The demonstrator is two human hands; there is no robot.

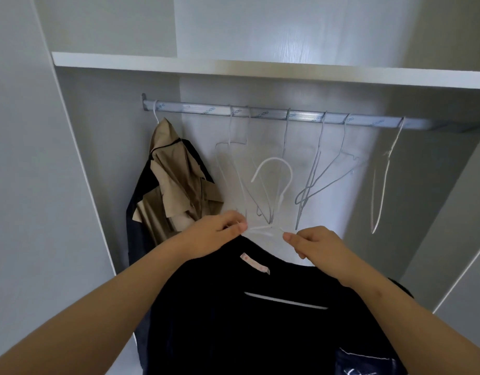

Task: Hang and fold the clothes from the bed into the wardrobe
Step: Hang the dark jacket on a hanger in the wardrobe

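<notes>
Closest to you, the black garment [233,307] hangs on a white hanger [289,173] between your two hands, its pink neck label [254,263] facing up. It sits in front of the open wardrobe, below the rail and not yet hooked on. Your left hand [217,234] has its fingers curled, pinching the hanger's left arm at the collar edge. The hanger's hook rises free in the middle. Your right hand [317,247] pinches the hanger's right arm between thumb and forefinger, the other fingers tucked in. Behind, at the rail's [260,113] left end, a beige shirt [176,180] hangs over a dark garment [141,207]. Further right, several bare wire hangers [322,180] dangle along the rail beneath a white shelf [233,64].
</notes>
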